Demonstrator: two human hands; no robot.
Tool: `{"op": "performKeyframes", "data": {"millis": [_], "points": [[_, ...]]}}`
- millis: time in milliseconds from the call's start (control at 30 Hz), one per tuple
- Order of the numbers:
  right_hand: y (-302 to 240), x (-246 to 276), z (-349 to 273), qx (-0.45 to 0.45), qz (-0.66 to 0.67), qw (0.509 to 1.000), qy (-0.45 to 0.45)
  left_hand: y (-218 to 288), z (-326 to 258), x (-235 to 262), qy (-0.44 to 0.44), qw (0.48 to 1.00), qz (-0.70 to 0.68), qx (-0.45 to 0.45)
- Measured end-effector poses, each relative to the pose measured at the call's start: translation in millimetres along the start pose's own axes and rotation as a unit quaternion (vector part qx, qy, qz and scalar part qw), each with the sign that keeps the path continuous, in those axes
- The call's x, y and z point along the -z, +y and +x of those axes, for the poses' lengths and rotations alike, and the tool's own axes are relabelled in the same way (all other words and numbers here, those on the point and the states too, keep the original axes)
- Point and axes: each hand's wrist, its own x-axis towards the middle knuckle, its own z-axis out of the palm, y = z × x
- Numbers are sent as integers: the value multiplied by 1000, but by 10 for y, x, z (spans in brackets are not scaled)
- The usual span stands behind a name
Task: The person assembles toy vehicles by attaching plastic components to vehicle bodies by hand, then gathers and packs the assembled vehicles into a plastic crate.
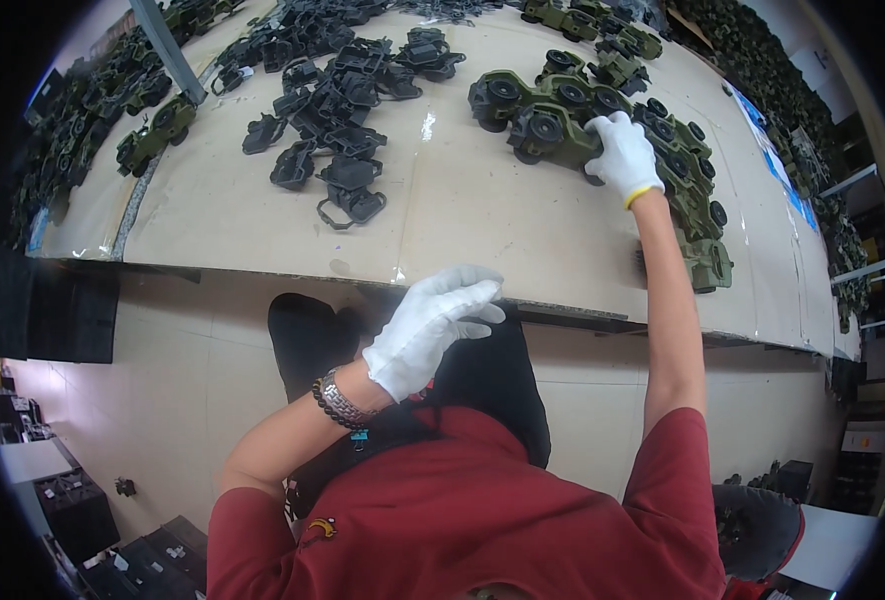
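My right hand (625, 158), in a white glove with a yellow cuff, reaches over the table's right side. Its fingers close on the end of a green toy military truck (553, 137) with black wheels, which lies tipped among others. My left hand (433, 325), also gloved in white, hovers over my lap near the table's front edge. Its fingers are apart and nothing is in them. Left of the middle lies a pile of dark grey plastic frame parts (348, 95), the nearest one (353, 190) with a loop toward me.
More toy trucks (698, 190) stand in a row beyond my right wrist. One truck (158, 130) sits left, near a grey metal post (170, 50). Heaps of green vehicles (93, 130) line the left side. Black crates (73, 510) are on the floor, lower left.
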Motion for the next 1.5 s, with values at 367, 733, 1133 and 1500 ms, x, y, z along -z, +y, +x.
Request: {"op": "performKeyframes", "data": {"millis": [367,733,1133,1500], "points": [[-1986,354,-1412,124,291,912,263,-139,221,236,52,966,-133,-214],[-2558,-16,-618,283,317,892,153,133,-635,898,259,902,-139,-317],[-2211,-159,-495,184,354,916,52,0,-604,848,231,929,-118,-262],[-2290,131,-734,146,247,956,-64,-63,-573,873,241,928,-135,-252]]}}
